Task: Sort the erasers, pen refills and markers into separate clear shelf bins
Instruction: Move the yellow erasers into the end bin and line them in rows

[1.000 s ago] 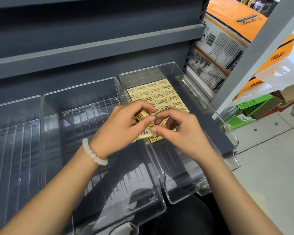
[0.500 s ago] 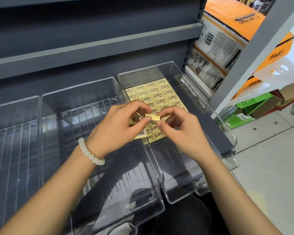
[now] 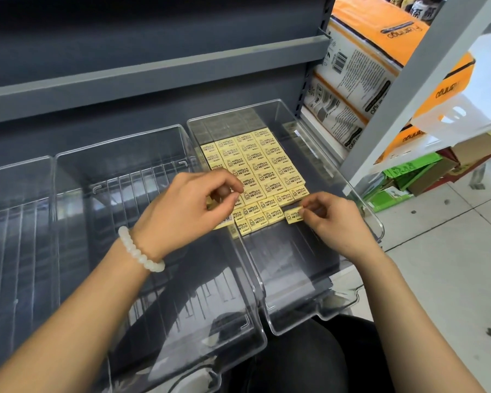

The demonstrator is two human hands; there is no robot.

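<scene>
A: Right hand?
B: Pinches one yellow eraser, low at the right end of the front row inside the right clear bin.
A: Left hand?
B: Fingers curled round a small eraser box, over the rows of erasers.

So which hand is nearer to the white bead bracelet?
Left. The bracelet sits on that arm's wrist, just below the left hand, which holds a small pack of erasers. The right hand is farther right, over the right bin, pinching a single eraser.
</scene>
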